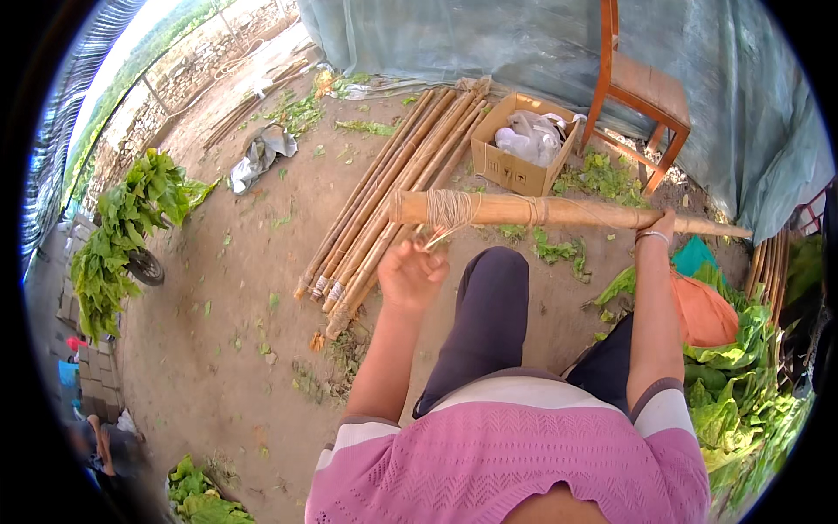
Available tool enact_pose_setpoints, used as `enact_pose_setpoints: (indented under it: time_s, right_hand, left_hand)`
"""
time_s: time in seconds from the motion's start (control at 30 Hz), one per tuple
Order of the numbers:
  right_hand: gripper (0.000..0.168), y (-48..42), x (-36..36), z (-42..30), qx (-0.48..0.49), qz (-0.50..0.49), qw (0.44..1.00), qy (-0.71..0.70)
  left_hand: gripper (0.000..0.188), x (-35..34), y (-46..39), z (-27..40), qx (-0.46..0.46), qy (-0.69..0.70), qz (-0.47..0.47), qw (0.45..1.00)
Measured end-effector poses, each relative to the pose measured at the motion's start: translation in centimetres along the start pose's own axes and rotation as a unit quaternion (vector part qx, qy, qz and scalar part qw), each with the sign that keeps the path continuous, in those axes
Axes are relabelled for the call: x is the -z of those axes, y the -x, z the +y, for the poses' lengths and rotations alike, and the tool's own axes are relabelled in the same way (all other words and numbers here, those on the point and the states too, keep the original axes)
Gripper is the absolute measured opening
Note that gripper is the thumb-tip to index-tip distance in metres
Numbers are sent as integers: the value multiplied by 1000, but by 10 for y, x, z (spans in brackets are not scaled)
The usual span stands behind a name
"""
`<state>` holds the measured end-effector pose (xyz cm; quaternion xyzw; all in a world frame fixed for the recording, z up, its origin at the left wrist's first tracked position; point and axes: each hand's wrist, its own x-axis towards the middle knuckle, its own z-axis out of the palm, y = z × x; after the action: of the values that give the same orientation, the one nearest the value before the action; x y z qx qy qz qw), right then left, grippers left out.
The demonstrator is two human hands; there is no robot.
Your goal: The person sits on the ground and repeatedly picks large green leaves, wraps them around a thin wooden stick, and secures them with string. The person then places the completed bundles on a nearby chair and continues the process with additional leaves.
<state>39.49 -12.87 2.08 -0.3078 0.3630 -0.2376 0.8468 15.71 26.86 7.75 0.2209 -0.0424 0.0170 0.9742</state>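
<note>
A thick bamboo pole (569, 211) lies crosswise in front of me, held off the ground. Near its thinner right end, my right hand (662, 226) is closed around it. Twine (450, 208) is wound in many turns about the thick left end, and a thin strand runs on along the pole. My left hand (412, 272) is just below that winding, fingers curled on loose strands of the twine. Behind the pole, a row of bamboo poles (399, 190) rests on the dirt floor, several with twine wrapped round their ends.
A cardboard box (507, 170) with plastic bags stands beside a wooden chair (648, 92). Large green leaves (727, 406) and an orange cloth (704, 314) are close on my right. Leaves hang over a wheeled thing (145, 265) at left. Another person (108, 445) is at lower left.
</note>
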Motion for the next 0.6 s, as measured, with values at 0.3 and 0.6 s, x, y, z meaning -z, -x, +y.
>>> enact_pose_setpoints:
  time_s: [0.3,0.6]
  right_hand:
    - [62,29,-12,-30,60,37,997,25]
    - [51,39,-7,-9,56,15,997,-43]
  left_hand:
    - [18,9,44,-46,92,76,30,992]
    - [17,-32,16,-58,41,73,-11,996]
